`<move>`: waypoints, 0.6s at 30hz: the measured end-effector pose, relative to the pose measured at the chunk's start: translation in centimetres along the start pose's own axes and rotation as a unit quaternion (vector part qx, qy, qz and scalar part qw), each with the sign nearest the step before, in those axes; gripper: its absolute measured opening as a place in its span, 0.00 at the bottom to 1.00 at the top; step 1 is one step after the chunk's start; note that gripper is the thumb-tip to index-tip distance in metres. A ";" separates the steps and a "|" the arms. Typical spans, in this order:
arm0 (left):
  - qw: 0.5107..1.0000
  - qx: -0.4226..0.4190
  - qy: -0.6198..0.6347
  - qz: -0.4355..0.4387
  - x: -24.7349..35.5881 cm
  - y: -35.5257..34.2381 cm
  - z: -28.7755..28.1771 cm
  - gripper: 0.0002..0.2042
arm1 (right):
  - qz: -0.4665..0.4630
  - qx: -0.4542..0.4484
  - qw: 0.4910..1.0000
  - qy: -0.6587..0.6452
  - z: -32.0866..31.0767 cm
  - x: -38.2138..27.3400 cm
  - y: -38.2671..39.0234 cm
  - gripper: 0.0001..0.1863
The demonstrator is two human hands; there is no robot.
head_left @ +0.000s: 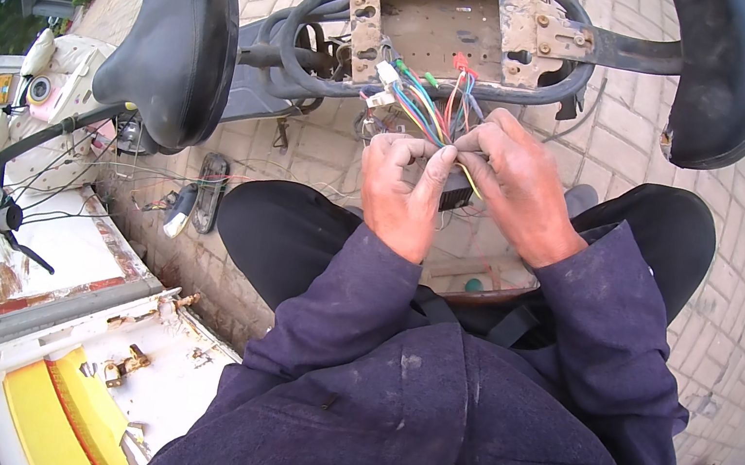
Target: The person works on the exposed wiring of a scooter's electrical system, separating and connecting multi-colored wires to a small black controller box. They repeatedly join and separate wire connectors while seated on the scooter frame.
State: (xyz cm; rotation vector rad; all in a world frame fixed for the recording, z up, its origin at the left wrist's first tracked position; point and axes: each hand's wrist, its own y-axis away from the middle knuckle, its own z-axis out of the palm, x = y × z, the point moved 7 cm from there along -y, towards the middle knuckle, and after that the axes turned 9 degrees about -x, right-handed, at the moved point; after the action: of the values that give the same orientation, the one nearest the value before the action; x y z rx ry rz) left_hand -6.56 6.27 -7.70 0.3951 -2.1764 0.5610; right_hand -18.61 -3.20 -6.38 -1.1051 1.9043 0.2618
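Observation:
My left hand (pixel 407 189) and my right hand (pixel 517 183) meet in front of me, fingertips pinched together on a bundle of coloured wires (pixel 427 114). The wires fan out away from me, ending in a white connector (pixel 386 73), green plugs and a red connector (pixel 462 62). A loose yellow-green wire end (pixel 471 182) sticks out below my right fingers. Just under my hands a dark finned box (pixel 458 191) is partly hidden. Beyond the wires lies the scooter frame (pixel 332 4) with an open, rust-marked metal tray (pixel 442 23).
A black saddle (pixel 177 47) sits on the frame's left, and another black seat (pixel 727 85) on its right. Handlebars with cables (pixel 9 216) stand at far left. Shoes (pixel 210 191) rest on the brick paving near white, rusty panels (pixel 176 347).

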 end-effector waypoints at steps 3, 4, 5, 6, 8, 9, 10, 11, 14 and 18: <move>0.994 -0.031 0.055 -0.087 -1.2 0.0 -0.1 0.10 | -0.007 -0.012 1.000 0.004 0.1 -0.1 0.3 0.05; 0.986 -0.046 0.093 -0.131 -1.8 0.1 0.1 0.11 | -0.009 -0.014 1.000 0.002 0.2 -0.1 0.4 0.05; 0.985 -0.051 0.103 -0.132 -1.9 -0.1 0.1 0.11 | -0.010 -0.009 1.000 -0.007 0.2 -0.1 0.4 0.05; 0.988 -0.052 0.074 -0.121 -1.7 -0.2 0.0 0.11 | -0.011 -0.004 1.000 -0.016 0.3 0.0 0.4 0.05; 0.992 -0.058 0.012 -0.107 -1.4 -0.2 0.0 0.10 | -0.018 0.008 1.000 -0.015 0.6 0.0 0.5 0.05; 0.994 -0.054 0.001 -0.099 -1.3 -0.2 -0.1 0.10 | -0.024 0.013 1.000 -0.005 0.7 0.0 0.5 0.05; 0.994 -0.054 -0.014 -0.099 -1.4 -0.1 -0.1 0.10 | -0.012 0.005 1.000 0.008 1.0 0.2 0.5 0.05; 0.993 -0.053 -0.030 -0.099 -1.4 -0.1 -0.1 0.09 | -0.026 0.016 1.000 0.002 0.8 0.0 0.6 0.05; 0.993 -0.042 0.033 -0.104 -1.8 -0.1 -0.1 0.08 | -0.013 0.016 1.000 -0.022 0.7 0.3 0.7 0.05; 0.978 -0.030 0.168 -0.117 -2.3 -0.1 0.2 0.07 | 0.014 0.026 0.997 -0.070 0.4 0.8 0.9 0.05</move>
State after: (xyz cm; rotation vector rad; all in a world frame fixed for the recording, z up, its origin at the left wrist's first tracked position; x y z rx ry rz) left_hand -5.25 6.28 -9.64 0.4800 -1.7873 0.3980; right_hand -19.22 -2.95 -7.46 -0.9997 1.7938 0.2974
